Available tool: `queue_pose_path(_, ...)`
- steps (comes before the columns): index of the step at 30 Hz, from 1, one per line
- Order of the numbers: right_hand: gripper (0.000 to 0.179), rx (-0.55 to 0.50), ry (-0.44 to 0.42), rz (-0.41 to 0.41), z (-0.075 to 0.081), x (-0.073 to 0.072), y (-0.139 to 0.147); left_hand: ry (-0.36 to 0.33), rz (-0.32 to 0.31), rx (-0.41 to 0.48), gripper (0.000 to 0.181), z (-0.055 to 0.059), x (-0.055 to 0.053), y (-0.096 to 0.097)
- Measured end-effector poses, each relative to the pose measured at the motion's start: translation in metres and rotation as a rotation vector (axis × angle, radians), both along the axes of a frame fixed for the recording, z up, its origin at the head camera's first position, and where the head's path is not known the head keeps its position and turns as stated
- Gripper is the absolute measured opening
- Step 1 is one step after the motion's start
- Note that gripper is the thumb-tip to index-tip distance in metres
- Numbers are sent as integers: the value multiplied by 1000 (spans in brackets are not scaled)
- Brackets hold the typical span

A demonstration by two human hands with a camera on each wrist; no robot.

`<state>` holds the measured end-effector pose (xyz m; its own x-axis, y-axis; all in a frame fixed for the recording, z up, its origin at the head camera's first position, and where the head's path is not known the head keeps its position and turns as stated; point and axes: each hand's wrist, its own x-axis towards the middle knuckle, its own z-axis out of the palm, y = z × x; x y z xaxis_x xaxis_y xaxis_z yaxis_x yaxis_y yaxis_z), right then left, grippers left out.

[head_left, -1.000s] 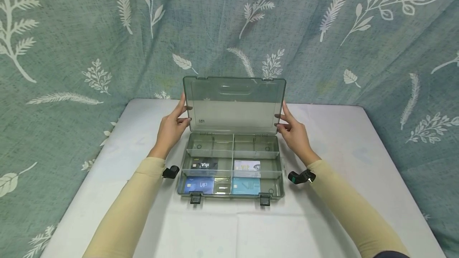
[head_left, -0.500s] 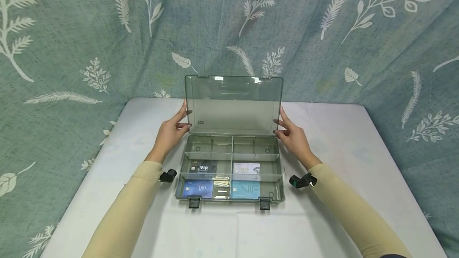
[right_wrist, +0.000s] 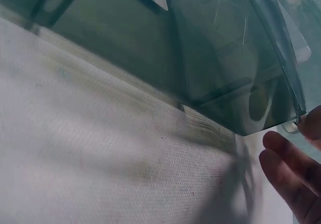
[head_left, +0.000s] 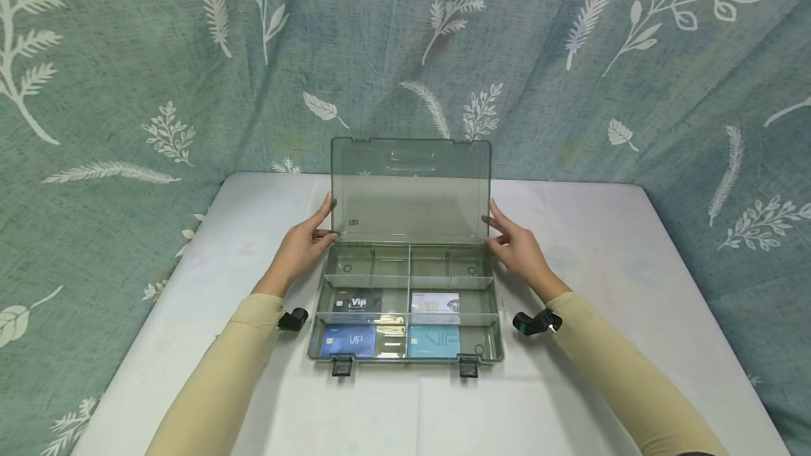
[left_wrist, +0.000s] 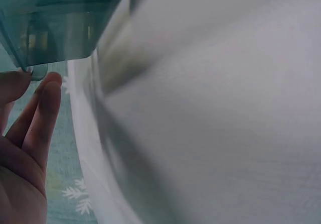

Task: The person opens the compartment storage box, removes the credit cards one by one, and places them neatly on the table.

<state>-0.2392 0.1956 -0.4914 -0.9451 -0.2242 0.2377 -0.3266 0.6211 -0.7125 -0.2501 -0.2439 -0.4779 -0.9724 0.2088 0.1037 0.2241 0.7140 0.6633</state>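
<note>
A smoky see-through plastic organizer box (head_left: 369, 269) stands on the table, its lid (head_left: 412, 206) swung up at the back. My left hand (head_left: 300, 248) grips the lid's left lower corner by the hinge, thumb and fingers at the edge. On the opposite corner, my right hand (head_left: 516, 248) holds the lid likewise. Inside, a black VIP card (head_left: 357, 300) and a white VIP card (head_left: 434, 302) lie in the middle row. The front row has a blue VIP card (head_left: 348, 340) and a light blue one (head_left: 434, 341). Both wrist views show fingertips close under the box's rear corner.
Two dark latches, the left latch (head_left: 341, 366) and the right latch (head_left: 469, 366), hang from the box's front edge. White cloth (head_left: 412, 414) covers the table. A green leaf-patterned curtain (head_left: 380, 55) rises behind and along both sides.
The lid has leaned farther back, and its upper edge looks narrower. Both hands have come slightly nearer with the box, staying at its rear corners. The cards have kept their compartments.
</note>
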Motion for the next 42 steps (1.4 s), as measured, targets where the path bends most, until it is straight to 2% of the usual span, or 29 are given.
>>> queue_pose_path(9, 63, 15, 5, 18, -3, 2, 0, -20, 2, -18, 70, -9, 3, 0)
queue_pose_path(17, 57, 53, -70, 3, -4, 0, 1, -48, -2, -28, 64, -12, 3, -1)
queue_pose_path(23, 54, 36, -129, -4, -4, 0, 0, -68, 7, -23, 62, -14, 3, 0)
queue_pose_path(36, 47, 46, -154, 19, -5, 1, 1, -100, 22, -29, 56, -18, 3, -1)
queue_pose_path(42, 47, 69, -177, 21, -7, 2, 2, -140, 34, -45, 55, -16, 4, 1)
